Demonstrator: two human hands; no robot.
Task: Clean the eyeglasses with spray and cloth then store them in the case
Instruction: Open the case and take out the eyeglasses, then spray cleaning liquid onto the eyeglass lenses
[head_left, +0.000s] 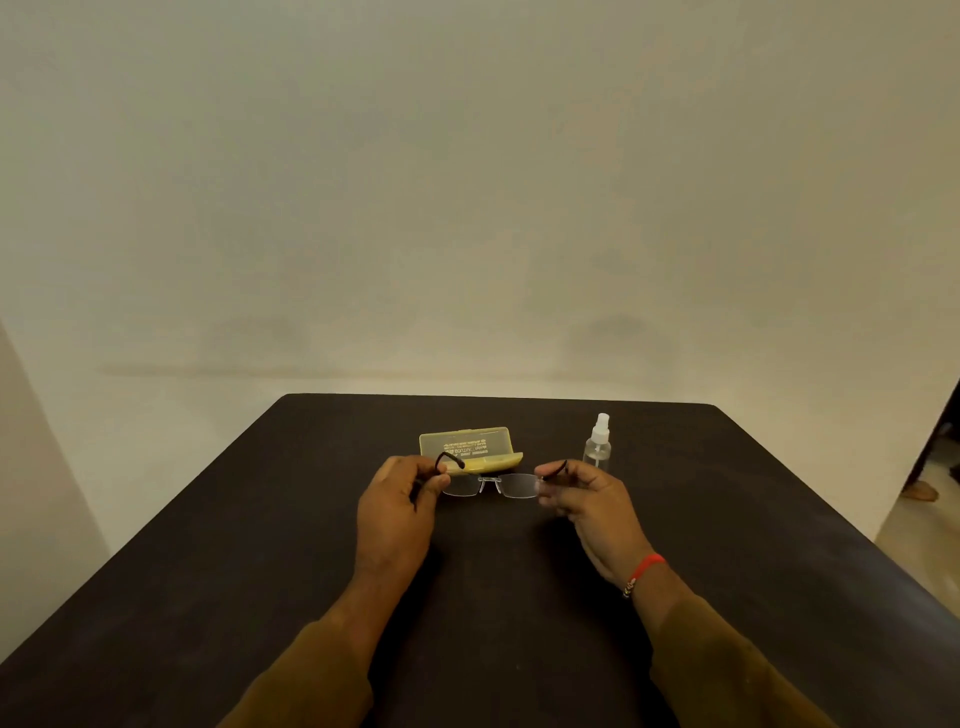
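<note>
Rimless eyeglasses (491, 486) with clear lenses and thin dark temples hang just above the dark table (260, 545), held between both hands. My left hand (400, 512) pinches the left temple near its hinge. My right hand (587, 506) pinches the right temple the same way. The temple tips point up and away from me. Right behind the glasses stands an open yellow translucent case (467, 446), lid raised, with print on the lid. A small clear spray bottle (597, 444) with a white nozzle stands upright to the right of the case. No cloth is visible.
A plain pale wall rises behind the table's far edge (498, 397). At the far right a dark doorway and a strip of light floor (924, 499) show past the table's right edge.
</note>
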